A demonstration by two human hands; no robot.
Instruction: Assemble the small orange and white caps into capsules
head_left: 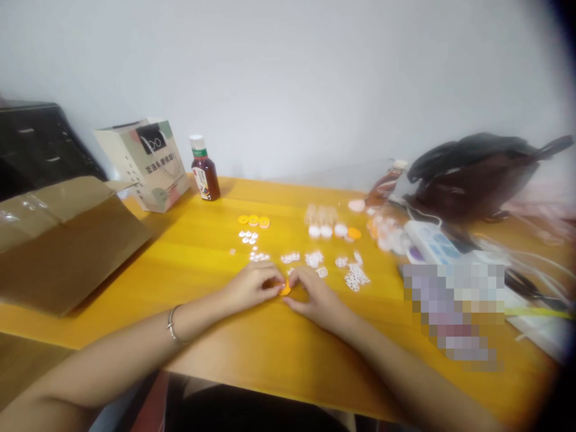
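Between my two hands, close to the middle of the table, is a small round orange piece. My left hand pinches its left side, and my right hand grips its right side with thumb and fingers. Fingertips cover part of it, and blur hides its detail. Beyond my left hand lie three orange discs, several white pieces with dark centres and several small white pieces. White openwork pieces lie in groups beyond my right hand. Farther back are clear cups and white round caps.
An open cardboard box takes up the left side. Behind it stand a paper bag and a dark red bottle. On the right are a power strip, cables, a black bag and a pixelated object.
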